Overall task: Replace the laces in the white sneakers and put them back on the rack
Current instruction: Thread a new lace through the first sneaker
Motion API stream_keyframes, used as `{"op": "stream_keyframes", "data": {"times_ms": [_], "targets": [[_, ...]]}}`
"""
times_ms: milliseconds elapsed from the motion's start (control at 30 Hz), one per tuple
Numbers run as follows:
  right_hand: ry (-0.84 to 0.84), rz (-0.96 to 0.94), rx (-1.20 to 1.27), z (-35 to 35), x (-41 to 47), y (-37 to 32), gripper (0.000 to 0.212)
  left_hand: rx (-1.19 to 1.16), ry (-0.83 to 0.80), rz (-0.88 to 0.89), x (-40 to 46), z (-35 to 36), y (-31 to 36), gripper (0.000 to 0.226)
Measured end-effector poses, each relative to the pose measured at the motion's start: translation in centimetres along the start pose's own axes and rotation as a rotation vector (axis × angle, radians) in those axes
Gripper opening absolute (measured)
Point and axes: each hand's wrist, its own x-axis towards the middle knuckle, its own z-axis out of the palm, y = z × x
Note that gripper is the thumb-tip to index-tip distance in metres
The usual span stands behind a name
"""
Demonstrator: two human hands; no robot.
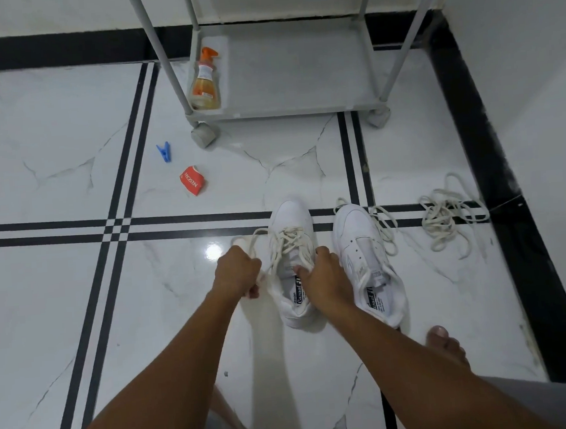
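Two white sneakers stand side by side on the tiled floor. The left sneaker [290, 234] is laced with a cream lace [288, 239] whose loose ends trail to both sides. My left hand [238, 272] grips one end of that lace, left of the shoe. My right hand [323, 275] rests on the shoe's opening and pinches the lace near the tongue. The right sneaker [361, 242] shows bare eyelets, with a loose lace [386, 228] lying beside it. A tangled pile of cream laces [451, 214] lies further right. The grey rack [284, 78] stands beyond.
An orange spray bottle [204, 81] sits on the rack's bottom shelf. A blue clothes peg [164, 152] and a red packet [192, 181] lie on the floor to the left. A white wall with a black skirting runs along the right. My bare foot [447, 343] is near the right sneaker.
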Motion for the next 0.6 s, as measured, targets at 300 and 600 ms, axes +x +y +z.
{"op": "stream_keyframes", "data": {"times_ms": [300, 600], "targets": [[0.067, -0.044, -0.026, 0.5, -0.1, 0.2, 0.05, 0.516, 0.147, 0.206, 2.7, 1.6, -4.0, 0.02], [0.32, -0.305, -0.007, 0.5, -0.5, 0.3, 0.029, 0.256, 0.192, 0.228, 3.1, 0.0, -1.8, 0.01]]}}
